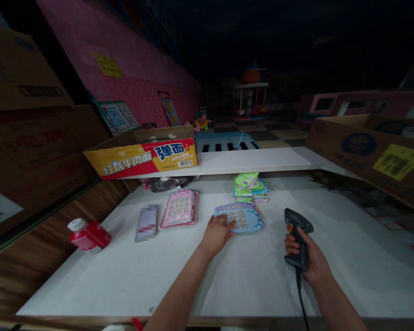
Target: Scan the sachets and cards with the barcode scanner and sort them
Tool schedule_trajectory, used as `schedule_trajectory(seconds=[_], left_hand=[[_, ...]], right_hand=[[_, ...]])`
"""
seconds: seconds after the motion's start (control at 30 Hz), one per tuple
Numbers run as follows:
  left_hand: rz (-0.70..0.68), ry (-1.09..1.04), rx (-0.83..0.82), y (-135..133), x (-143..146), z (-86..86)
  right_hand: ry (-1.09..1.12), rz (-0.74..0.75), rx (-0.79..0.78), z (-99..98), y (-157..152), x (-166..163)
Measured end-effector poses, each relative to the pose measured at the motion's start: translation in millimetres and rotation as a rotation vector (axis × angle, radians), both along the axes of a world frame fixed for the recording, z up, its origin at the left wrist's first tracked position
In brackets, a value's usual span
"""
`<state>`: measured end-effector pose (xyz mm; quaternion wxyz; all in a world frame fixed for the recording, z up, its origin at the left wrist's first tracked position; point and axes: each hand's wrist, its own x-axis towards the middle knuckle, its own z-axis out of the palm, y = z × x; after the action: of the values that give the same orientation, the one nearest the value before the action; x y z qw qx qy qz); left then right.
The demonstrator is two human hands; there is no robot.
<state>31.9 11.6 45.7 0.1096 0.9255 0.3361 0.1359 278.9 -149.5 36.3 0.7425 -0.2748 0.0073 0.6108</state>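
My left hand (219, 233) rests on the left part of a blue sticker-sheet pack (250, 220) printed with a grid of small pictures. Its thumb is apart from the fingers, which lie on the pack. Under the blue pack, edges of purple and other coloured packs show. A dark handheld barcode scanner (301, 241) is in my right hand (312, 259), which wraps round its handle above the table. From the handle a cable (301, 294) runs down past the table's front edge. Behind the blue pack lies a pile of green packets (248, 184).
Pink packs (179, 208) lie left of my left hand, beside a blurred greyish packet (147, 223). A red bottle (89, 235) with a white cap lies at the left. A raised white shelf (255, 159) crosses the back, bearing a noodle carton (152, 156) and a brown carton (362, 145).
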Motion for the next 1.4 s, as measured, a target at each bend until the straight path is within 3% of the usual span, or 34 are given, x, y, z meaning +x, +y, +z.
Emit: schedule_trajectory(seconds=[0.23, 0.53, 0.77, 0.87, 0.97, 1.13, 1.27, 1.4], left_hand=[[0.059, 0.284, 0.147, 0, 32, 22.2], [0.231, 0.131, 0.036, -4, 48, -1.8], [0.236, 0.027, 0.002, -6, 49, -12.7], [0.231, -0.053, 0.045, -5, 35, -8.2], [0.323, -0.135, 0.128, 2, 4, 5.9], [0.757, -0.077, 0.262, 22, -65, 35.8], [1.078, 0.053, 0.13, 32, -102, 47.9], [1.165, 0.086, -0.006, 30, -113, 54.4]], right_hand=[[0.015, 0.0, 0.035, -6.7, 1, 3], [0.016, -0.001, 0.017, -5.4, 1, 2], [0.007, -0.01, -0.009, 0.4, -1, -1], [0.015, 0.0, -0.005, 0.0, -4, -1], [0.016, 0.012, -0.001, -3.5, -6, 1], [0.011, 0.03, -0.01, -10.6, -6, 5], [-0.011, 0.038, 0.0, -13.1, -6, 6], [-0.011, 0.031, -0.015, -10.9, -6, 5]])
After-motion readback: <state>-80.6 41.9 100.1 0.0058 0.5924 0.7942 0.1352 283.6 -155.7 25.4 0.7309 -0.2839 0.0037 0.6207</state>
